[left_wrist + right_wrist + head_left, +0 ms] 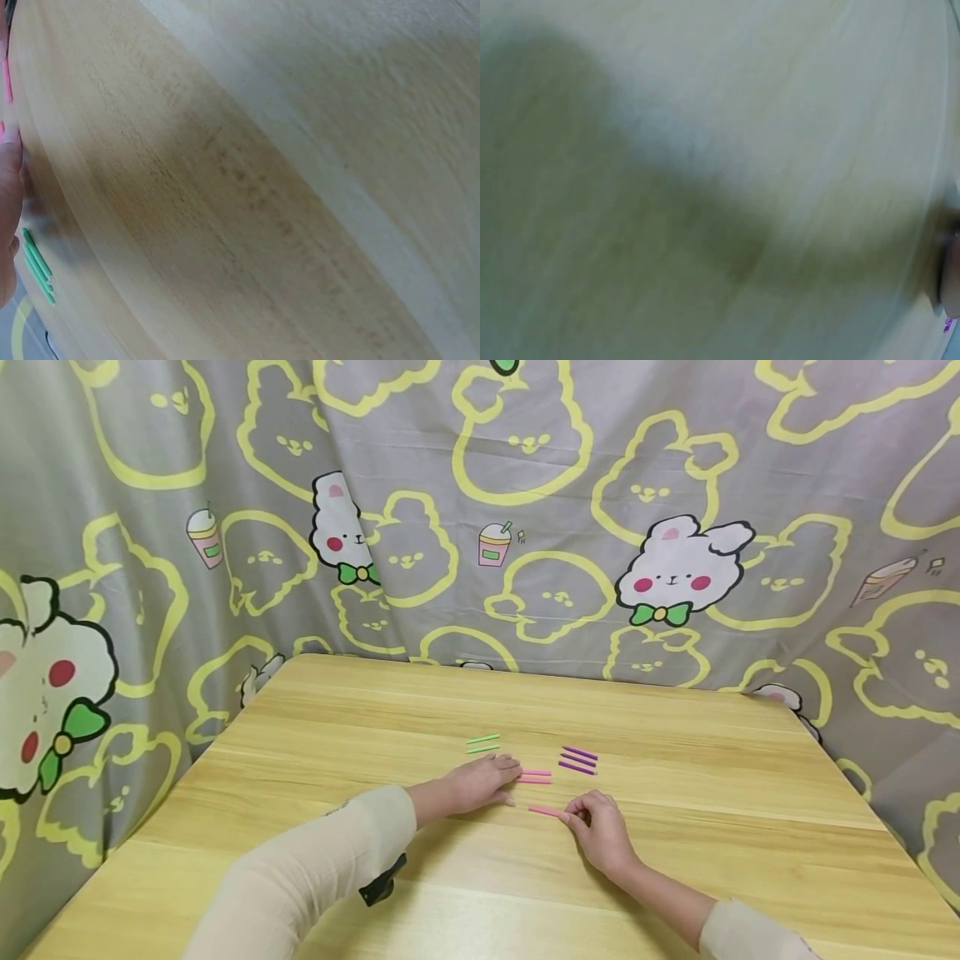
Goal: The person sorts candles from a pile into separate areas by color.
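Observation:
In the head view, my right hand (603, 837) pinches the right end of a thin pink stick (543, 811) between thumb and fingertips, low over the table. My left hand (483, 781) reaches palm down with its fingers extended, fingertips at the left ends of two parallel pink sticks (536, 777). Just beyond that hand lie green sticks (483, 744), side by side. Several purple sticks (577, 760) form a slanted group to the right. At the left wrist view's edge, part of my left hand (9, 202) shows above the green sticks (37, 266).
The sticks lie on a wood-grain table (675, 877). A grey curtain (420, 460) with yellow outlines and rabbit faces hangs behind the table and along its sides. A black strap-like piece (382, 881) hangs under the left sleeve.

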Demonstrator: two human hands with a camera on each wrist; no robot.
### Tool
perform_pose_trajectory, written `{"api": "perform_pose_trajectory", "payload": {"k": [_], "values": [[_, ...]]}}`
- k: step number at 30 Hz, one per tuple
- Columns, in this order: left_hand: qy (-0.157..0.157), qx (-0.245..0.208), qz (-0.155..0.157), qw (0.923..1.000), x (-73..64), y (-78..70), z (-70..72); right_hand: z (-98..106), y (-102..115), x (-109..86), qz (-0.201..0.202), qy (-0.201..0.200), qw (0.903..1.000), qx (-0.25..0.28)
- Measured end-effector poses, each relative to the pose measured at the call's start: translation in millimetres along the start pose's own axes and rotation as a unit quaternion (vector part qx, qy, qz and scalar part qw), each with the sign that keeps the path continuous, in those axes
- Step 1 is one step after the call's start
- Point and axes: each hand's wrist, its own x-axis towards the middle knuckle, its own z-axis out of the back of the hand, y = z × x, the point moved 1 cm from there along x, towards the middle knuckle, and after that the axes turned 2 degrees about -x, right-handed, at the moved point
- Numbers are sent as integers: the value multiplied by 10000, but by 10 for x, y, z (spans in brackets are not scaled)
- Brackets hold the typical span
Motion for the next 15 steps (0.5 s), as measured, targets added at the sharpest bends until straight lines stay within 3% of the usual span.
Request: {"api": "perform_pose_trajectory", "payload": {"k": [15], "values": [[29, -116, 28, 9999, 3, 15, -22, 29, 10, 22, 163, 307, 9991, -251]]}}
